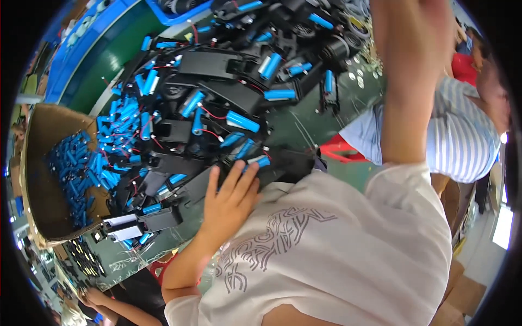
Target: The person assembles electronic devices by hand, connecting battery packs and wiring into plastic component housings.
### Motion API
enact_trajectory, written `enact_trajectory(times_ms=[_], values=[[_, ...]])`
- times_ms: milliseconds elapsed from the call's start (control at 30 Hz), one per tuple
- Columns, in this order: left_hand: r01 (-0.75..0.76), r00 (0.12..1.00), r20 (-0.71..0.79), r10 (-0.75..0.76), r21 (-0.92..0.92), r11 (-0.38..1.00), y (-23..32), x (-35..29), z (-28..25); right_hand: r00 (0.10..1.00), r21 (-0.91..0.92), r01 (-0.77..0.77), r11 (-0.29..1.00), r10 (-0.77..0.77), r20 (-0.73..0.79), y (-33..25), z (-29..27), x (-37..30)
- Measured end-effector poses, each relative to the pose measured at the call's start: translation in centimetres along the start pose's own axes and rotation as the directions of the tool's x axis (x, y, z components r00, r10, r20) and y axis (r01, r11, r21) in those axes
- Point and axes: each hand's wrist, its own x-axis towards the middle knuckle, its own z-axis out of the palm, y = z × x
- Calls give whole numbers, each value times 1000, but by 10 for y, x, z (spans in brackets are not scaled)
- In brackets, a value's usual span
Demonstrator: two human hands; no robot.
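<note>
My left hand lies with fingers spread on the near edge of a pile of black plastic housings. Its fingertips are next to a blue cylindrical battery, partly covered. My right hand is raised close to the camera at the upper right, smeared by motion. The top edge of the picture cuts it off, so its fingers and anything in them are hidden. Across the pile lie several blue batteries, some with red wires, such as the battery in the middle.
An open cardboard box holding many blue batteries stands at the left. Behind the pile is a blue tray. At the right sits a person in a striped shirt, near a red stool. Another person's hand shows at lower left.
</note>
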Motion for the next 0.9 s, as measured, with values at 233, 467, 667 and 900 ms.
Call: enact_trajectory(times_ms=[233,467,667,900], values=[[92,995,-43,-89,75,993,-3,-6,1,931,-351,-19,936,145,335,5,39,-212],[89,994,-70,-89,-9,996,-14,-6,6,931,-211,-294,932,329,159,44,6,-199],[0,997,-82,8,96,995,-7,-12,-10,713,-20,-655,755,610,-346,67,0,-155],[-35,947,-304,100,212,977,-106,126,-102,606,-222,-471,854,496,622,76,7,-110]])
